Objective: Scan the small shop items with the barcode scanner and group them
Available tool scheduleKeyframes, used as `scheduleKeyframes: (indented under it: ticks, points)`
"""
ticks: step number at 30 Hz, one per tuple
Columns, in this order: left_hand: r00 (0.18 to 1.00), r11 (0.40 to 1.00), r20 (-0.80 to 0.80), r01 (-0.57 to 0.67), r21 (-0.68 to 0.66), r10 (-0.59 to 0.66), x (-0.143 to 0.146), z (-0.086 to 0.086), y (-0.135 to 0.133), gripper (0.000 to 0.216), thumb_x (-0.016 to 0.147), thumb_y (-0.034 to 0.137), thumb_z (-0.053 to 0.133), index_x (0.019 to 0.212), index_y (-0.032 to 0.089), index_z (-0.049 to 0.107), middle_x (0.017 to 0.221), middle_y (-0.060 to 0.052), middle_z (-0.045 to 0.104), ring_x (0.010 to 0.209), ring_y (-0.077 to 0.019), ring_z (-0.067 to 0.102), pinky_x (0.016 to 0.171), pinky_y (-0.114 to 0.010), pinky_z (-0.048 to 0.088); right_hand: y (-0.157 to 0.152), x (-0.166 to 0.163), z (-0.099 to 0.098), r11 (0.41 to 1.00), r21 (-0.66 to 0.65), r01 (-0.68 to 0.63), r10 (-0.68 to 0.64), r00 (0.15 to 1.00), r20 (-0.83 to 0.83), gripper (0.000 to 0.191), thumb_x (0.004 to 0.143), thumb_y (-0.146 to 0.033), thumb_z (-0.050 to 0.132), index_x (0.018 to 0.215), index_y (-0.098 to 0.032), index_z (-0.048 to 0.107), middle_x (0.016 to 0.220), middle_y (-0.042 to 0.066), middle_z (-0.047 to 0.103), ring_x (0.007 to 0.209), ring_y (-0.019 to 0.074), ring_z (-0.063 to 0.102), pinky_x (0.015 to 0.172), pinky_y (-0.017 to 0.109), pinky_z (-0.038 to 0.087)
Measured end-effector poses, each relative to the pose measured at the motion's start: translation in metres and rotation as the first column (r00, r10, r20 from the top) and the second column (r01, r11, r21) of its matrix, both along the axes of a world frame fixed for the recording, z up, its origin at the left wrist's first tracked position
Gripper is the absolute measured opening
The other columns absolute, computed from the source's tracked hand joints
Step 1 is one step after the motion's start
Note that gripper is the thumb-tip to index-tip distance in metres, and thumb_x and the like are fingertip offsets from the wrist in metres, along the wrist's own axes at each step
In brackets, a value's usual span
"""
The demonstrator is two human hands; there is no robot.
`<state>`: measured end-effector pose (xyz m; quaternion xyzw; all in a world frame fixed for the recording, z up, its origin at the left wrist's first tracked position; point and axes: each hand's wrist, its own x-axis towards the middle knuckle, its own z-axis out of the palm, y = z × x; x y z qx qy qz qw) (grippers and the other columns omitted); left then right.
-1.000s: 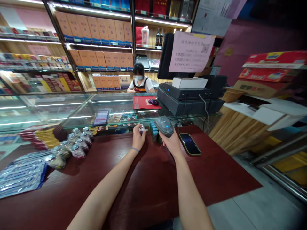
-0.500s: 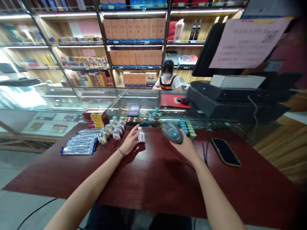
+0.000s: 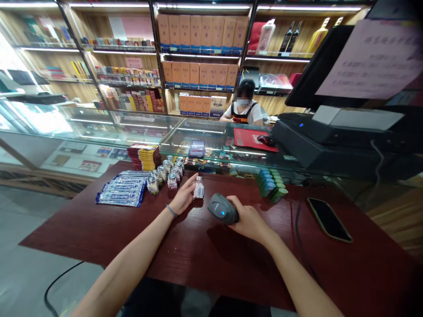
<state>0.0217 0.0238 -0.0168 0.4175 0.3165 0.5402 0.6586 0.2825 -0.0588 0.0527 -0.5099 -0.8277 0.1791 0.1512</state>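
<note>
Now the right hand holds the scanner nearer the small jar.

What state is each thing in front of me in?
Barcode scanner: in right hand, blue light on
Single clear jar: upright, capped, at left hand
Grouped jars: upright, lids on
Smartphone: flat, screen dark
Blue-and-silver packets: flat, overlapping
Computer mouse: on red mat
Shelf strip lights: lit

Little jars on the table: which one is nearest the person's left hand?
The jar standing alone beside the left hand, on the side toward the scanner; the other jars stand grouped together farther left.
</note>
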Motion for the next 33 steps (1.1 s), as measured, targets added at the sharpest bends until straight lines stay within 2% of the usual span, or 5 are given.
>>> scheduleKeyframes:
  ticks: [6,17,21,27,33]
  points:
    - [0.999,0.999,0.021,-0.027,-0.037,0.028,0.001,0.0,0.002,0.057,0.087,0.037,0.073,0.141,0.029,0.058,0.131,-0.01,0.066,0.109,-0.0222,0.065,0.089,-0.036,0.055,0.003,0.004,-0.004,1.0,-0.014,-0.021,0.021,0.999,0.041,0.031,0.078,-0.026,0.066,0.101,-0.028,0.046,0.087,0.002,0.077,0.086,0.034,0.076,0.06,0.027,0.035]
    - [0.999,0.999,0.019,0.026,-0.023,-0.025,-0.001,0.0,-0.001,0.061,0.085,0.037,0.075,0.142,0.032,0.055,0.131,-0.007,0.063,0.099,-0.0171,0.065,0.079,-0.028,0.054,0.004,0.01,-0.004,1.0,0.027,-0.011,0.013,0.999,-0.047,0.041,0.078,-0.023,0.065,0.112,-0.031,0.044,0.092,0.001,0.076,0.085,0.0314,0.076,0.062,0.027,0.04]
    - [1.0,0.999,-0.012,-0.005,0.035,0.005,0.001,0.002,-0.006,0.076,0.08,0.035,0.08,0.148,0.037,0.046,0.124,-0.006,0.061,0.099,-0.0166,0.065,0.078,-0.027,0.054,0.007,0.013,-0.006,0.999,0.031,0.029,-0.029,1.0,-0.012,0.044,0.077,-0.024,0.067,0.114,-0.031,0.046,0.092,0.001,0.077,0.086,0.032,0.077,0.063,0.028,0.041]
    - [0.971,0.969,-0.157,-0.15,0.196,0.182,0.004,0.012,-0.011,0.072,0.073,0.034,0.085,0.138,0.027,0.055,0.116,-0.005,0.061,0.093,-0.0149,0.064,0.08,-0.028,0.054,0.011,0.018,-0.004,0.997,-0.01,0.076,-0.077,0.994,-0.071,0.044,0.079,-0.03,0.066,0.117,-0.027,0.047,0.097,0.007,0.078,0.092,0.0357,0.076,0.069,0.031,0.046]
    - [0.835,0.853,-0.344,-0.251,0.457,0.429,-0.013,0.032,-0.017,0.052,0.075,0.035,0.081,0.12,0.022,0.059,0.114,-0.008,0.062,0.098,-0.0192,0.062,0.083,-0.033,0.055,0.011,0.022,-0.005,0.998,0.0,0.065,-0.065,0.987,-0.145,0.042,0.079,-0.036,0.065,0.117,-0.027,0.049,0.098,0.007,0.077,0.093,0.0357,0.076,0.07,0.032,0.049]
